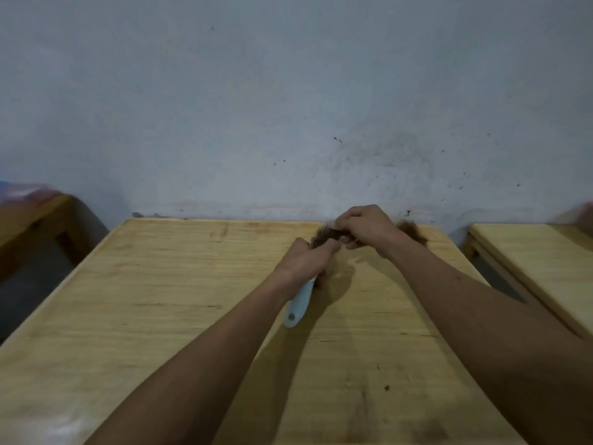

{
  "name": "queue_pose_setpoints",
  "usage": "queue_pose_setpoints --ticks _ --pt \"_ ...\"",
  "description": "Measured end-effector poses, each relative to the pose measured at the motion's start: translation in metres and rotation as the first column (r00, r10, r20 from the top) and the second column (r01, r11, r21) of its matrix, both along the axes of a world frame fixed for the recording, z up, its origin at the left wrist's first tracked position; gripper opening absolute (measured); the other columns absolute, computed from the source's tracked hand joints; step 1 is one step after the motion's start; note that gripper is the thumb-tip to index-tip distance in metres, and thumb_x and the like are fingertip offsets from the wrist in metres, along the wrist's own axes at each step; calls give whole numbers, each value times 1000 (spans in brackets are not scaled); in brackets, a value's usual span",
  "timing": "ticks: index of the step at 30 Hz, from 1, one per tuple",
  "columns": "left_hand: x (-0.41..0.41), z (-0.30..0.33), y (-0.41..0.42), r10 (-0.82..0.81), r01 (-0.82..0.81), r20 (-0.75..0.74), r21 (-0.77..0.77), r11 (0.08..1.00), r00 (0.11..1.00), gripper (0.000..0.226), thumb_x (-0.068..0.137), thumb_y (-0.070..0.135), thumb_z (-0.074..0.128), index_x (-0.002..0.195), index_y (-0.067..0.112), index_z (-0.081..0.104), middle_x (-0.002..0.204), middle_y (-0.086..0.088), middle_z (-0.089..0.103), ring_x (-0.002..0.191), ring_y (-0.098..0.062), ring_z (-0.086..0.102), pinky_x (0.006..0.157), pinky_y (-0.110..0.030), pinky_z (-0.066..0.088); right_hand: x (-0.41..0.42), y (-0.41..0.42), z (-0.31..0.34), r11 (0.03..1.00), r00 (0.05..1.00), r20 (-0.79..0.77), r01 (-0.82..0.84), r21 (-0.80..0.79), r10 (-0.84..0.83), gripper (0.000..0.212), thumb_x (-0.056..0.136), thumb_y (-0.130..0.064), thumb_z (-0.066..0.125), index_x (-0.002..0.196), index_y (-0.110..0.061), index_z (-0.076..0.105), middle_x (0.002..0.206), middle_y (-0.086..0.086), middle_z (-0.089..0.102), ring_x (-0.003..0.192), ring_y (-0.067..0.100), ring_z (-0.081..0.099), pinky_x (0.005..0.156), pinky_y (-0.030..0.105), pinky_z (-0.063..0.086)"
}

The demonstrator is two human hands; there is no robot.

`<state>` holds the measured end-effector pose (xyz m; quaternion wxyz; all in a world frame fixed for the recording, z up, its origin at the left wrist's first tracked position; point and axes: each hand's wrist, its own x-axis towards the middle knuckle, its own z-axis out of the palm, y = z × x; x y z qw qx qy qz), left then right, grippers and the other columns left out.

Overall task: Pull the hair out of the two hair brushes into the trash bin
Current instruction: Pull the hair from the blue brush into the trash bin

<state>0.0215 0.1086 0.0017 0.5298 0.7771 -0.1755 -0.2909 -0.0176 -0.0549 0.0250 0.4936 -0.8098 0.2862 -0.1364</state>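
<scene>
Nearest to me, my two forearms run out over the wooden tabletop (179,303), and a pale blue brush handle (299,305) pokes back toward me from under my left hand (308,258). That hand is wrapped around the hair brush (324,236) near its neck, fingers closed on it, with the head pointing away toward the wall (288,107).

Just past it, my right hand (365,228) sits over the brush head, its fingers (341,223) bunched and pinching at the brown hair (321,233) matted in the bristles. How much of the clump they actually have I can't tell; the view is soft there.

Beyond the right wrist, a loose tuft of hair (414,231) lies near the far edge of the tabletop, close to the wall.

My worries from here:
- I can see no trash bin anywhere, so whatever I pull free may end up on the wood like that tuft, or drift off the back edge.
- If I pinch only the top strands, the mat will likely tear and leave the rest wound round the bristles.
- A hard tug against a loose left grip could twist the brush out of my hand.
- I can't spot the second brush, so I may have to search for it.
</scene>
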Motion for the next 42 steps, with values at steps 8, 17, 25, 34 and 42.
queue_pose_setpoints --ticks 8,17,25,34,42 --pt "-12 20 128 202 -201 49 -24 979 978 58 91 53 63 88 -5 65 73 -17 66 40 -23 53 42 -24 44 -3 107 23 950 949 80 -309 36 305 20 86 -14 83 96 3 79 76 9 70 60 12 63 58 21 56" --pt "-35 33 271 363 -382 195 75 921 911 53 93 47 61 75 -3 60 55 -17 61 31 -20 50 36 -21 38 11 250 16 801 800 52 -595 -68 598 12 95 -15 72 89 -5 74 79 6 66 67 14 61 63 27 56" --pt "-70 21 380 412 -508 355 243 826 839 55 93 56 58 82 2 67 54 -8 68 39 -19 59 42 -28 46 15 361 2 573 572 48 -809 -131 819 7 95 -19 71 101 -16 68 88 3 67 68 14 65 59 30 58" --pt "-112 -29 471 693 -752 292 255 608 659 49 87 56 66 76 9 63 47 -3 64 36 -19 60 43 -27 43 15 469 -49 393 386 80 -913 -112 919 7 93 -19 75 92 -14 79 79 3 78 66 14 74 75 41 66" --pt "-162 -78 493 829 -859 258 282 427 496 47 89 51 66 67 11 57 40 -4 61 32 -20 55 32 -23 39 -14 533 -109 290 307 -81 -941 -177 948 11 99 -30 65 90 -26 70 86 -4 72 82 16 70 73 31 56"
